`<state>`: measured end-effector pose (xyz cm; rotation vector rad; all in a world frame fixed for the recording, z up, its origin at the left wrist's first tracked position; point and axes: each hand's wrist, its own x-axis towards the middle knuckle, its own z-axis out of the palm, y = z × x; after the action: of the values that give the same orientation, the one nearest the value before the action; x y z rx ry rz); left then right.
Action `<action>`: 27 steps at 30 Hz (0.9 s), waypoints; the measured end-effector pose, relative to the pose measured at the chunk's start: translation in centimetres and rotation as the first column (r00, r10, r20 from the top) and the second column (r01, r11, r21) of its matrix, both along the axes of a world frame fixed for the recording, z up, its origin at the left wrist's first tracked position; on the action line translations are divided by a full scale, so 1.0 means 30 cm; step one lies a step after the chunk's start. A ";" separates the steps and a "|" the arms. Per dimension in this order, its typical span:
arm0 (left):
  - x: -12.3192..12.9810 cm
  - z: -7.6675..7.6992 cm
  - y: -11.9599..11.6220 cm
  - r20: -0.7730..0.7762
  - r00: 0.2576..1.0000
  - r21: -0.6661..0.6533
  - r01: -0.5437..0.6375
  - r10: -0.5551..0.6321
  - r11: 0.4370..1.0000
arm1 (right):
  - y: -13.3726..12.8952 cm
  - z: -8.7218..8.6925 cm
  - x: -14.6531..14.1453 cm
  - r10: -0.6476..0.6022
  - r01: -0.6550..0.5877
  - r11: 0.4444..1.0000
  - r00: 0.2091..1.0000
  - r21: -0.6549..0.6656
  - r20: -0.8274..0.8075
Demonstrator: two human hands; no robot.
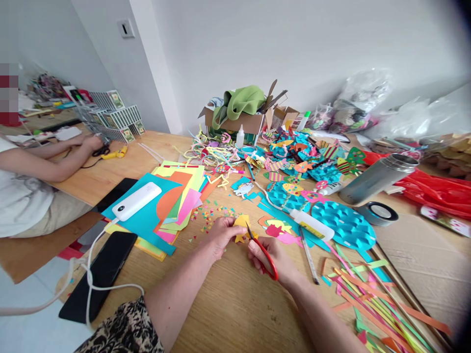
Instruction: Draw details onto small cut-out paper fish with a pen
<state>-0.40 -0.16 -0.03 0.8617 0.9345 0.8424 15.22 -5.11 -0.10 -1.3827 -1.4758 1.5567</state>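
My left hand (222, 238) pinches a small yellow paper piece (242, 223) with scalloped edges, near the table's middle. In my right hand (277, 257) are red-handled scissors (270, 262), their dark blades pointing up and left against the paper. Whether the blades are parted is hard to make out. Just beyond, to the right of the hands, lie cut paper fish shapes, among them a dark pink one (274, 231). Tiny coloured paper scraps (209, 215) are scattered past my left hand.
Coloured paper sheets (143, 206) with a white power bank (137, 201) lie left, beside a black phone (99, 274). On the right are a glue bottle (312, 224), a pen (309, 255), paper strips (368, 289) and a steel flask (379, 179). Another person's arm (55, 157) rests far left.
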 end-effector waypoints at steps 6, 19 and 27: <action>-0.002 -0.001 0.002 -0.013 1.000 0.005 -0.003 0.003 1.000 | -0.003 0.003 0.002 -0.002 0.002 1.000 1.000 0.004 0.011; -0.013 -0.050 0.009 -0.101 0.992 0.036 0.074 -0.070 0.997 | -0.003 0.000 0.000 -0.017 0.017 1.000 1.000 0.019 0.020; -0.014 -0.053 0.011 -0.178 0.977 0.031 0.125 -0.118 0.992 | -0.003 -0.001 0.001 0.000 0.000 1.000 1.000 0.007 -0.002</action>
<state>-0.83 0.16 -1.61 1.0319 1.0097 0.6906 15.25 -5.20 -0.14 -1.3771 -1.4788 1.5510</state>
